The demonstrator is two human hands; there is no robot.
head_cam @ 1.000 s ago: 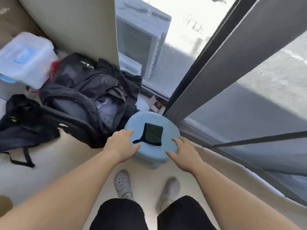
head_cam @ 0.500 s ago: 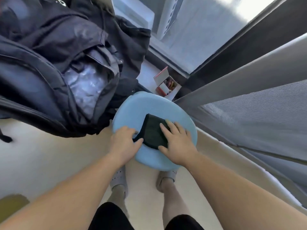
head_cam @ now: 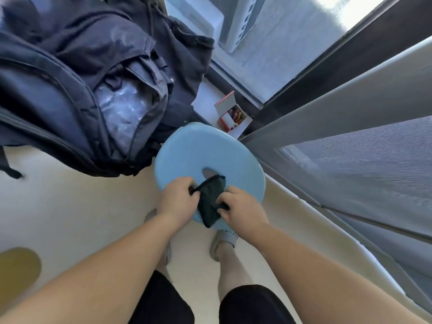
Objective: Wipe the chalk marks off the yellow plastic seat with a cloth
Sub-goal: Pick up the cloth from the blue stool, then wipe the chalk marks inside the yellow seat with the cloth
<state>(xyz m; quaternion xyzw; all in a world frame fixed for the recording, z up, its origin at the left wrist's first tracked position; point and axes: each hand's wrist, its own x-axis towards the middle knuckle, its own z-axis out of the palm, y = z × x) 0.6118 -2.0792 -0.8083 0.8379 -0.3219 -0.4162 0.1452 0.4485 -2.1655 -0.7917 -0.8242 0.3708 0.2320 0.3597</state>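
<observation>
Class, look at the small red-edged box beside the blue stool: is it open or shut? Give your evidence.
Open. The box has its lid raised, and coloured sticks show inside it.

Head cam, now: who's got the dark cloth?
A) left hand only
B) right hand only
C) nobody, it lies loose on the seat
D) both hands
D: the left hand grips one edge of the dark cloth and the right hand pinches the opposite side, over the near rim of the blue seat.
</observation>
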